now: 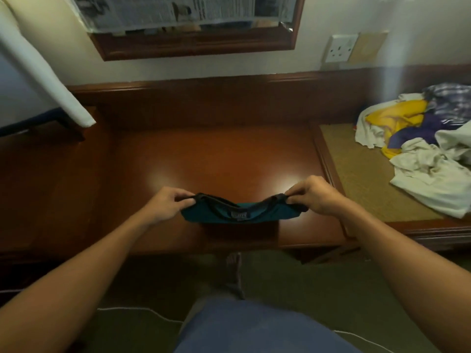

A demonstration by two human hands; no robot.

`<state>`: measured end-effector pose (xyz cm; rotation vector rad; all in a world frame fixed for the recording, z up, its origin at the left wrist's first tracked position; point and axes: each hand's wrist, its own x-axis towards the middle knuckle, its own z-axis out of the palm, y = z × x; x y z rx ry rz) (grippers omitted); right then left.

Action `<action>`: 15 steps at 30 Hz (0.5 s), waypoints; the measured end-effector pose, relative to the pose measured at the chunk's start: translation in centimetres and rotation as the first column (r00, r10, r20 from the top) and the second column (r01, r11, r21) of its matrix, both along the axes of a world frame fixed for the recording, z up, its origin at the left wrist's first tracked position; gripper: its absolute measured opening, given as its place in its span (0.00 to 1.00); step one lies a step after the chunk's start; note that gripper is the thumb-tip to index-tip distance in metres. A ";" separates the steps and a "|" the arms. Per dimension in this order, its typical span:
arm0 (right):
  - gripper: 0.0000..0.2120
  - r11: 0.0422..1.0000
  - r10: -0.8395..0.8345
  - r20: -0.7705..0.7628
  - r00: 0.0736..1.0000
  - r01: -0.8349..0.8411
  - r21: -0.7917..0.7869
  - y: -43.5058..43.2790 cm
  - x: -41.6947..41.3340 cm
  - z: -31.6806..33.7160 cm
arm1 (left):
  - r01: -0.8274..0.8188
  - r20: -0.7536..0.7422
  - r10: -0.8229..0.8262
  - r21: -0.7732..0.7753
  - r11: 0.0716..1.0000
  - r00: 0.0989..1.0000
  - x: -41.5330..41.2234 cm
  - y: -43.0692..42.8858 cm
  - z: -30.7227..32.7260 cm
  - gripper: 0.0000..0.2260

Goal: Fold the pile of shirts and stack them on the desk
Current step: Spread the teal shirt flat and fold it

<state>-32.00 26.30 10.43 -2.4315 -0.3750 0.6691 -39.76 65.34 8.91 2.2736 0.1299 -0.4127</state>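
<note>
Both hands are up in front of the person with one garment stretched between them. The left hand [169,203] pinches one shoulder of a teal shirt [257,217] with its fingers curled over the dark trim. The right hand [312,197] pinches the other shoulder the same way, thumb underneath. The collar sags in the gap between the two hands with its neck label [238,214] facing up. The rest of the cloth drops away below the knuckles, so I cannot tell whether the hem touches anything. Beyond the fingertips lies the polished wooden surface [216,154], and I see no folded shirt on it. The pile of shirts [420,143], a crumple of white, yellow and purple, sits well out past the right hand on a woven mat [356,179]. To my eye this is the opening of a fold, with the shirt picked up by its shoulders and squared before being laid down. If so, the task looks barely begun, since the heap is large. The next move, I would think, calls for carrying both hands forward together and lowering the shirt flat ahead of them. The shoulders should be kept level and taut so that no crease is trapped. After that the sleeves and sides can be turned in.
</note>
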 end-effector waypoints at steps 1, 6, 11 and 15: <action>0.06 1.000 -0.012 -0.033 0.999 0.012 0.022 -0.3 0.0 0.8 | -0.028 -0.012 0.028 -0.025 0.999 1.000 -0.2 0.1 0.7 0.05; 0.07 0.989 -0.098 -0.163 0.982 0.114 0.091 -0.5 1.3 2.0 | -0.190 -0.144 0.165 -0.180 0.965 0.976 0.1 0.7 1.7 0.05; 0.06 0.980 -0.187 -0.205 0.961 0.198 0.032 1.4 4.3 -0.6 | -0.279 -0.191 0.245 -0.175 0.944 0.950 2.7 0.8 0.1 0.05; 0.05 0.969 -0.246 -0.206 0.947 0.245 -0.033 3.5 7.8 -3.4 | -0.372 -0.270 0.320 -0.169 0.913 0.908 6.2 1.6 -2.8 0.06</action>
